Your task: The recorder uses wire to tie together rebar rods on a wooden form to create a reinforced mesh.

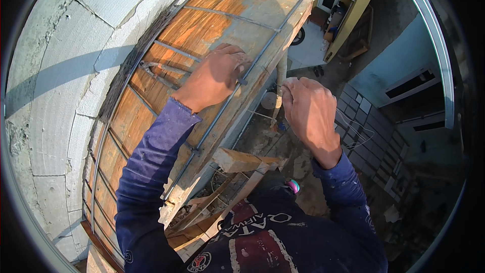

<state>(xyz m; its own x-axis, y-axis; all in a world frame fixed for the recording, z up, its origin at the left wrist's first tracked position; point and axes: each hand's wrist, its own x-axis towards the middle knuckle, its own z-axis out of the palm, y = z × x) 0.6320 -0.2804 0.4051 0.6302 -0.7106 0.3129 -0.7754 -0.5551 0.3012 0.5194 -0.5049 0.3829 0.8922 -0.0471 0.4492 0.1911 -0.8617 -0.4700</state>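
My left hand [214, 78] is closed over the formwork, its fingertips curled beside the long outer steel bar [217, 112], near a cross bar's end. Whatever it may pinch is hidden. To the right, my right hand [309, 114] is raised past the form's edge, closed, with the back of the hand up; its contents cannot be made out. Just left of my left wrist, a pair of pincers [156, 71] lies with handles spread on the wooden boards [135, 124]. Several thin cross bars [230, 16] span between the outer bar and the inner bar [115, 111].
A dark bundle of thin wires [134, 71] lies along the pale block wall [65, 86]. The form's timber edge [270, 65] drops to ground level, where a wooden post [281, 83] stands. Timber pieces [237, 161] jut out below me. Thin pale strands [361, 134] show beyond my right hand.
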